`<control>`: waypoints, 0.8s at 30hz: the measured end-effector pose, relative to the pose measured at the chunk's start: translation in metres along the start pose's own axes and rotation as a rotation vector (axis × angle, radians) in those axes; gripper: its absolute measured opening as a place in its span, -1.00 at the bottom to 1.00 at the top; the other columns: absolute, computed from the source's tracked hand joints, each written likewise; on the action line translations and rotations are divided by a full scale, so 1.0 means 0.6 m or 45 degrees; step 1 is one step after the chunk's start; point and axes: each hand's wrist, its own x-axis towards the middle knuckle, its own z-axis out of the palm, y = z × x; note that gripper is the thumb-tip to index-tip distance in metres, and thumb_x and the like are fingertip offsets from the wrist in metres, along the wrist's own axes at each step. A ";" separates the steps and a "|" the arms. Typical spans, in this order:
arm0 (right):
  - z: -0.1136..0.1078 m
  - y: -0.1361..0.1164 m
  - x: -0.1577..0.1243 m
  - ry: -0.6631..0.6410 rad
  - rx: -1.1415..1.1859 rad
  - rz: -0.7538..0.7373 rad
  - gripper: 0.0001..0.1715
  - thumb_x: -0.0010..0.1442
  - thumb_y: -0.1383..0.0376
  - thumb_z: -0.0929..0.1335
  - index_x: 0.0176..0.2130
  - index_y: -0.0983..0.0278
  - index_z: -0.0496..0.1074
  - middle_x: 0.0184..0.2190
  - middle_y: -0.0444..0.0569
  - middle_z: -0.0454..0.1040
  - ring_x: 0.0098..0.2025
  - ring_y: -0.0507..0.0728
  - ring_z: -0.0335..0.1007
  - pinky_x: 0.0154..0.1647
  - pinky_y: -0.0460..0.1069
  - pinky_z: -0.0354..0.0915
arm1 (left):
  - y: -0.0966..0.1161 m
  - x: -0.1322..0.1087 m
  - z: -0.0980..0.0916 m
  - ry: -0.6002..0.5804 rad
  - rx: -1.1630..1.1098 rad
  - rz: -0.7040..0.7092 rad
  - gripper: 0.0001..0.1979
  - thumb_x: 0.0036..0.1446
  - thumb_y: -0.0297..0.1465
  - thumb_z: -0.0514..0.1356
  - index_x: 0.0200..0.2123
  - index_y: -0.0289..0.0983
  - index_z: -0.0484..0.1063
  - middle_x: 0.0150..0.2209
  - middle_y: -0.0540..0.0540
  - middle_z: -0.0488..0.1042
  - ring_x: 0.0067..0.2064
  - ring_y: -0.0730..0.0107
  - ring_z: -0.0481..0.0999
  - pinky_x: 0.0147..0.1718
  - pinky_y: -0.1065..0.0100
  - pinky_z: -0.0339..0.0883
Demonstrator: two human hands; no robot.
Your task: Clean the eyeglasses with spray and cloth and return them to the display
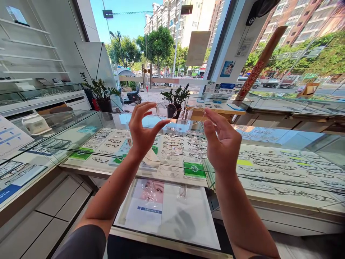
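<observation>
A pair of thin-rimmed round eyeglasses (194, 122) is held up in the air between my two hands, above the glass counter. My left hand (142, 126) has its fingers at the outer edge of the left lens, thumb stretched below it. At the other end, my right hand (222, 138) pinches the glasses between thumb and fingers. Beyond the hands, rows of eyeglass frames (173, 144) lie in the glass display counter. A small white bottle (129, 138) and a pale cloth (151, 159) are near my left wrist.
A pulled-out drawer (188, 230) holds a printed leaflet (149, 199) and glasses in clear plastic (182, 192). More display cases stand left and right. Potted plants (175, 98) stand by the window, with a street outside. A green card (194, 169) lies in the counter.
</observation>
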 end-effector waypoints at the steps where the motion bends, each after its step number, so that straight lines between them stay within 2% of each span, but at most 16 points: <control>1: 0.000 0.001 0.000 -0.004 0.029 0.035 -0.56 0.52 0.02 0.44 0.26 0.07 0.66 0.26 0.04 0.66 0.34 0.30 0.61 0.29 0.31 0.61 | 0.002 0.000 0.000 0.002 0.009 -0.004 -0.40 0.19 0.04 0.57 0.17 -0.07 0.57 0.17 -0.18 0.61 0.26 0.03 0.62 0.14 0.03 0.64; 7: 0.002 0.001 0.002 0.014 0.099 0.152 -0.53 0.50 -0.03 0.45 0.23 0.12 0.68 0.19 0.05 0.70 0.27 0.31 0.68 0.25 0.31 0.66 | 0.001 0.000 0.001 -0.012 -0.103 0.055 -0.45 0.21 -0.03 0.57 0.18 -0.03 0.57 0.16 -0.16 0.61 0.24 0.04 0.65 0.11 0.04 0.68; 15: 0.002 0.002 0.011 -0.010 0.342 0.277 -0.62 0.45 -0.02 0.48 0.07 0.16 0.67 0.11 0.04 0.74 0.18 0.27 0.73 0.22 0.26 0.65 | -0.003 -0.002 0.004 -0.042 -0.144 0.042 -0.42 0.18 -0.06 0.59 0.19 -0.03 0.56 0.18 -0.16 0.59 0.26 0.04 0.65 0.15 0.03 0.67; 24: 0.000 0.006 0.017 -0.120 0.441 0.273 -0.65 0.47 -0.01 0.41 0.04 0.15 0.62 0.07 0.04 0.74 0.16 0.26 0.73 0.22 0.26 0.63 | 0.001 -0.003 0.006 -0.092 -0.152 0.020 -0.39 0.21 0.09 0.54 0.19 -0.05 0.54 0.18 -0.17 0.58 0.25 0.04 0.66 0.16 0.02 0.68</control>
